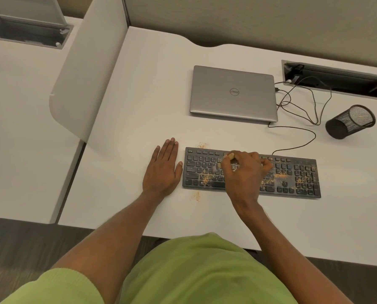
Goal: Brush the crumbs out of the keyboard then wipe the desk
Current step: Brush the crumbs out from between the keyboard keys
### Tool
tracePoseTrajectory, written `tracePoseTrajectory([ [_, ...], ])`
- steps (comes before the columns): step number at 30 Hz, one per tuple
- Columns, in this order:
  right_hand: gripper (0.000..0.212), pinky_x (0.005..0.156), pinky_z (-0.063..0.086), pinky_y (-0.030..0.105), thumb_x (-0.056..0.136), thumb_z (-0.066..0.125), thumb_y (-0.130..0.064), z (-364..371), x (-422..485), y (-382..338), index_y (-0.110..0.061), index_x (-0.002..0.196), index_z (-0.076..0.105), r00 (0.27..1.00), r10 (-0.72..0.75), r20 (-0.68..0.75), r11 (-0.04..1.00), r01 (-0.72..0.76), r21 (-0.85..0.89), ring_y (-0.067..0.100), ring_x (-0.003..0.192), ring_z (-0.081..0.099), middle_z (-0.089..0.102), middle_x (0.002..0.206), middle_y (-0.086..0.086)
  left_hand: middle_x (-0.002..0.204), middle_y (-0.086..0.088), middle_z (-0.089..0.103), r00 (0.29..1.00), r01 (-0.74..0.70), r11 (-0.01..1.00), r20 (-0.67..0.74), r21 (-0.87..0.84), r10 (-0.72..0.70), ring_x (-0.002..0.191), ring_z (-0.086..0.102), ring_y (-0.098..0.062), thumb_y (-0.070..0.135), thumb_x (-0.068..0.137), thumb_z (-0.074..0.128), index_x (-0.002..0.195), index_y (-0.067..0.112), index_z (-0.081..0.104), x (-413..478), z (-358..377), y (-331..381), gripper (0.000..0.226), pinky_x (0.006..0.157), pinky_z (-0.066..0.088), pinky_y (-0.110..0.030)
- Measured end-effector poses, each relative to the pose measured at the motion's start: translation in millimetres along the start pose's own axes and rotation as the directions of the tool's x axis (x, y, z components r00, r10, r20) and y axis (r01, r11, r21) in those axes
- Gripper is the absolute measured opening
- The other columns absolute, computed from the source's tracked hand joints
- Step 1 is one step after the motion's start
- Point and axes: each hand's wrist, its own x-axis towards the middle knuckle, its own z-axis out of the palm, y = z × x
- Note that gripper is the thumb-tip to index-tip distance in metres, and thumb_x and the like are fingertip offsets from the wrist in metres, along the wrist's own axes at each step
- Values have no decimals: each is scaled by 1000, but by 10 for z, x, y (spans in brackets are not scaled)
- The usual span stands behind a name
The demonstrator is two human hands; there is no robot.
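Keyboard (292,176) lies on desk (139,106) near front edge, long axis left–right. Orange crumbs (281,175) across keys, two small patches on desk by its left end. Right hand (246,170) over left-centre keys, fingers curled round brush (229,156) — bristles blurred. Most crumbs lie right of the grip. Left hand (163,170) flat on desk, fingers straight, just beside keyboard's left end. Mesh cup (350,121) on its side, nothing seen inside; recess (336,77) holds cables

Black keyboard (292,174) speckled with orange crumbs (280,176); silver laptop (232,93); black mesh cup (350,121).
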Motion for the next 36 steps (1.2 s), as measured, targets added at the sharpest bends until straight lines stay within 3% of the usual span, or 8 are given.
tracePoseTrajectory([
  [4, 13, 98, 20, 39, 100, 65, -24, -12, 8, -41, -24, 93, 77, 1000, -9, -29, 1000, 9, 5, 10, 91, 49, 62, 78, -16, 179, -3, 10, 1000, -3, 1000, -4, -4, 3, 166, 5, -14, 43, 110, 24, 172, 13, 12, -3, -3, -1, 69, 135, 8, -41],
  [8, 17, 103, 25, 47, 98, 62, -25, -1, -21, 23, -26, 86, 74, 999, 15, 33, 1000, -15, -5, 12, 90, 53, 67, 78, -13, 179, -3, 11, 1000, -4, 1000, -4, -7, 4, 166, 6, -14, 43, 110, 22, 172, 13, 13, -3, -9, 2, 69, 135, 9, -42],
  [11, 17, 100, 25, 45, 96, 64, -23, -16, -42, 28, -26, 81, 72, 999, 19, 31, 1000, -20, 20, 13, 88, 54, 67, 77, -12, 179, -3, 10, 1000, -3, 1000, 2, 1, 3, 166, 5, -14, 44, 110, 21, 172, 13, 12, -3, -13, 2, 70, 135, 8, -42],
  [15, 18, 103, 27, 47, 100, 62, -29, -31, -38, 12, -24, 95, 78, 1000, 25, 3, 1000, -25, 9, 12, 93, 53, 71, 86, -10, 179, -3, 11, 1000, -2, 1000, 4, -2, 2, 166, 5, -14, 44, 109, 20, 172, 13, 13, 1, -18, 5, 70, 135, 9, -42],
  [17, 17, 102, 23, 41, 101, 63, -28, -31, -43, 23, -23, 97, 78, 1000, 6, 1, 1000, -6, -11, 12, 93, 53, 72, 87, -10, 179, -3, 11, 1000, -2, 1000, 2, -4, 2, 166, 5, -14, 44, 109, 21, 172, 13, 13, -2, -19, 4, 70, 135, 8, -42],
  [23, 19, 103, 22, 42, 95, 65, -23, -45, -69, 47, -23, 79, 73, 999, 26, 43, 999, -25, -34, 15, 87, 55, 67, 75, -10, 179, -3, 10, 1000, -1, 1000, 5, -13, 1, 166, 5, -14, 45, 109, 18, 172, 13, 12, -2, -27, 10, 71, 135, 8, -42],
  [29, 13, 102, 22, 42, 99, 66, -25, -56, -92, -4, -23, 94, 77, 1000, 9, 18, 1000, -10, 12, 16, 89, 56, 63, 80, -16, 179, -3, 10, 1000, -6, 1000, 3, -14, 6, 166, 4, -14, 43, 110, 22, 172, 13, 12, -6, -23, 3, 70, 135, 8, -42],
  [36, 14, 101, 24, 44, 95, 69, -19, -87, -182, 19, -25, 83, 72, 997, 17, 74, 999, -20, 33, 12, 84, 54, 61, 75, -16, 179, -3, 10, 1000, -7, 1000, 7, 4, 7, 166, 5, -14, 43, 109, 20, 172, 12, 12, 2, -10, -6, 71, 135, 6, -41],
])
